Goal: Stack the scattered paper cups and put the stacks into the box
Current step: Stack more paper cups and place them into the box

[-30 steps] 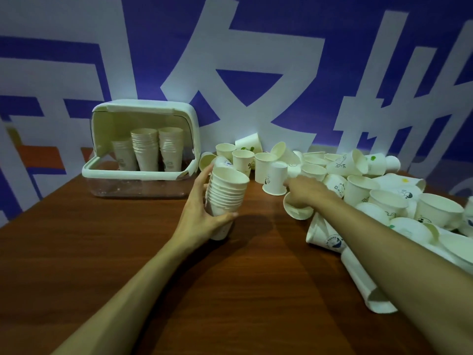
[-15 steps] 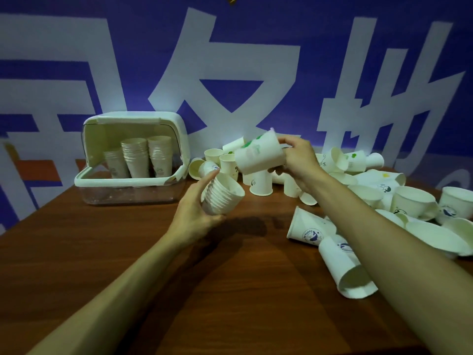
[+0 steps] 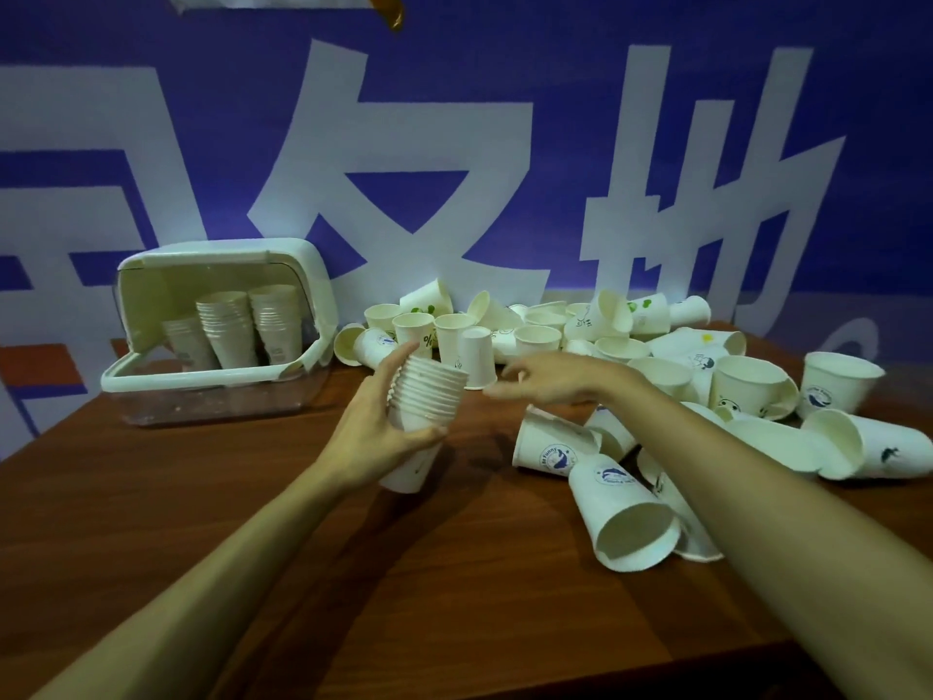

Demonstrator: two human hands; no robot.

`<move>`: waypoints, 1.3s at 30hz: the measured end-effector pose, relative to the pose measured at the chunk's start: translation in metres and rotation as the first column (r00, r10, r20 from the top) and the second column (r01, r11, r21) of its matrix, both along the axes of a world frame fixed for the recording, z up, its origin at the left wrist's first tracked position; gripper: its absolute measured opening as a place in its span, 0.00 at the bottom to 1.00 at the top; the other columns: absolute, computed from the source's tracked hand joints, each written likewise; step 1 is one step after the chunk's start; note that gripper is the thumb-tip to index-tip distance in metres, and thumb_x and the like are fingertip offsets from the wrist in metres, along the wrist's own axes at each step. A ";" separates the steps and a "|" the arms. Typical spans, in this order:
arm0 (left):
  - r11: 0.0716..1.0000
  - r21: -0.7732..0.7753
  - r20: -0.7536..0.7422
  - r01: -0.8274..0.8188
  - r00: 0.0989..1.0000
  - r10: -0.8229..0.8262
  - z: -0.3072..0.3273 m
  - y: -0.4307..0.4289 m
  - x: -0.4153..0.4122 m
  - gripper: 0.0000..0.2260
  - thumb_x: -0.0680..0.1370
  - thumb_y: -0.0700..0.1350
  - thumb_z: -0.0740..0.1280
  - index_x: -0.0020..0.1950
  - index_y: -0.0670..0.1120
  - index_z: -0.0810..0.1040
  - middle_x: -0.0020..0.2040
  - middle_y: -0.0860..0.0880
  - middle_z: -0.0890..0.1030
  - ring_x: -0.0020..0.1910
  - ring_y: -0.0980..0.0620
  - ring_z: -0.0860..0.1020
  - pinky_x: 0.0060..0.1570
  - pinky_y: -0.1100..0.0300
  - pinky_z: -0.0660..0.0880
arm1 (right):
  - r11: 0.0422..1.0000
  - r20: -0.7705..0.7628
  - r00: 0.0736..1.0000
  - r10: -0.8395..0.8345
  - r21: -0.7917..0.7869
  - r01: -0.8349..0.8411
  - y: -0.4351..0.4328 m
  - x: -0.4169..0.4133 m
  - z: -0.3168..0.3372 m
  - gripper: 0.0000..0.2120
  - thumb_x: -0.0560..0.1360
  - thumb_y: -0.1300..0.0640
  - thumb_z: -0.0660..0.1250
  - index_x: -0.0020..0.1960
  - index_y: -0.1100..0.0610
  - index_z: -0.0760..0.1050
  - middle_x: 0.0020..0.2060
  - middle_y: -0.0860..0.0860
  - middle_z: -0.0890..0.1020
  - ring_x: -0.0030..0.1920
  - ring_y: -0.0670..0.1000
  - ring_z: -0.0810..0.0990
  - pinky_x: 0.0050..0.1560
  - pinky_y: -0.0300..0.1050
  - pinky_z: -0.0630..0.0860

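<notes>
My left hand grips a stack of several white paper cups, held upright above the wooden table. My right hand hovers just right of the stack with its fingers stretched out and nothing in them. Behind it an upside-down cup stands on the table. A heap of scattered paper cups covers the right and back of the table, some upright, some lying down. The white box sits at the back left with its lid up; three cup stacks stand inside.
The brown wooden table ends at a front right edge. Two cups with blue logos lie on their sides close under my right forearm. A blue and white banner wall rises directly behind the table.
My right hand has put the cup it carried onto the stack in my left hand and now is empty and pulling away to the right. The stack is tilted back upright.
</notes>
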State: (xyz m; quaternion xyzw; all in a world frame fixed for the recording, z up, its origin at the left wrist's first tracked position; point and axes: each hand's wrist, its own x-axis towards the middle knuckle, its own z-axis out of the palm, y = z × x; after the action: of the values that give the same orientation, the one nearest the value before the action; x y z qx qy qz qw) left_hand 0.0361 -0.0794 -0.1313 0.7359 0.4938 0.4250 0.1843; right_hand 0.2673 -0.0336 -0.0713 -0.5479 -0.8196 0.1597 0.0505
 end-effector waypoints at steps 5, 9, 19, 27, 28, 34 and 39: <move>0.998 -0.040 0.031 -0.040 0.999 0.041 0.000 -0.002 0.005 0.39 0.66 0.43 0.78 0.71 0.60 0.63 0.58 0.54 0.72 0.57 0.54 0.73 0.49 0.58 0.74 | 1.000 0.189 0.982 -0.012 -0.022 0.016 0.005 0.011 -0.032 0.39 0.66 0.32 0.70 0.71 0.50 0.68 0.68 0.50 0.71 0.69 0.55 0.68 0.66 0.49 0.68; 0.991 -0.132 0.070 0.008 0.998 0.001 0.002 0.002 0.002 0.39 0.67 0.41 0.77 0.71 0.62 0.61 0.58 0.52 0.73 0.54 0.56 0.75 0.50 0.52 0.79 | 0.988 -0.240 0.966 -0.097 0.094 0.123 0.005 0.008 -0.026 0.33 0.69 0.42 0.74 0.69 0.53 0.69 0.61 0.49 0.75 0.57 0.49 0.74 0.53 0.42 0.69; 0.990 -0.078 0.113 0.117 0.988 -0.108 -0.002 0.000 0.001 0.41 0.65 0.33 0.76 0.70 0.57 0.61 0.61 0.55 0.72 0.56 0.66 0.73 0.49 0.75 0.70 | 0.979 -0.937 0.305 -0.172 -0.128 0.160 0.004 -0.030 0.004 0.21 0.75 0.52 0.69 0.65 0.56 0.70 0.56 0.53 0.77 0.53 0.51 0.79 0.57 0.52 0.79; 1.000 -0.005 0.046 0.004 0.999 -0.004 -0.004 -0.001 -0.011 0.45 0.61 0.43 0.80 0.72 0.59 0.62 0.67 0.53 0.71 0.65 0.56 0.70 0.64 0.56 0.70 | 0.996 -0.822 0.564 -0.080 -0.084 0.019 0.001 -0.039 0.003 0.18 0.73 0.53 0.71 0.61 0.53 0.74 0.56 0.51 0.79 0.57 0.51 0.78 0.56 0.48 0.77; 1.000 0.011 -0.020 0.001 1.000 -0.001 -0.004 -0.001 -0.012 0.46 0.61 0.43 0.81 0.73 0.59 0.61 0.68 0.52 0.70 0.66 0.55 0.69 0.66 0.54 0.69 | 0.997 -0.787 0.615 -0.054 -0.080 -0.016 -0.001 -0.038 0.005 0.19 0.73 0.53 0.71 0.62 0.54 0.75 0.55 0.50 0.79 0.57 0.50 0.78 0.54 0.45 0.76; 0.998 0.024 -0.023 0.061 0.998 -0.061 -0.003 -0.001 0.006 0.49 0.62 0.43 0.81 0.73 0.63 0.56 0.71 0.56 0.65 0.71 0.56 0.64 0.69 0.55 0.65 | 0.968 -0.506 0.856 0.110 -0.139 -0.207 -0.017 -0.030 0.012 0.29 0.77 0.45 0.65 0.74 0.53 0.64 0.66 0.44 0.70 0.63 0.43 0.68 0.62 0.39 0.64; 0.997 0.057 -0.087 0.045 0.995 -0.040 -0.003 -0.004 0.023 0.45 0.62 0.45 0.80 0.73 0.57 0.62 0.70 0.52 0.68 0.67 0.54 0.68 0.66 0.47 0.69 | 0.977 -0.232 0.968 0.100 -0.163 -0.140 -0.030 0.013 0.019 0.36 0.72 0.39 0.67 0.75 0.51 0.62 0.72 0.47 0.67 0.69 0.46 0.66 0.60 0.38 0.65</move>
State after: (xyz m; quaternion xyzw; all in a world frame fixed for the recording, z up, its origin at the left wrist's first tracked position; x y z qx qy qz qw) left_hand 0.0587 -0.0833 -0.1343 0.7691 0.4726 0.4033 0.1501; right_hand 0.2803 -0.0633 -0.0525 -0.4781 -0.8229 0.2956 0.0829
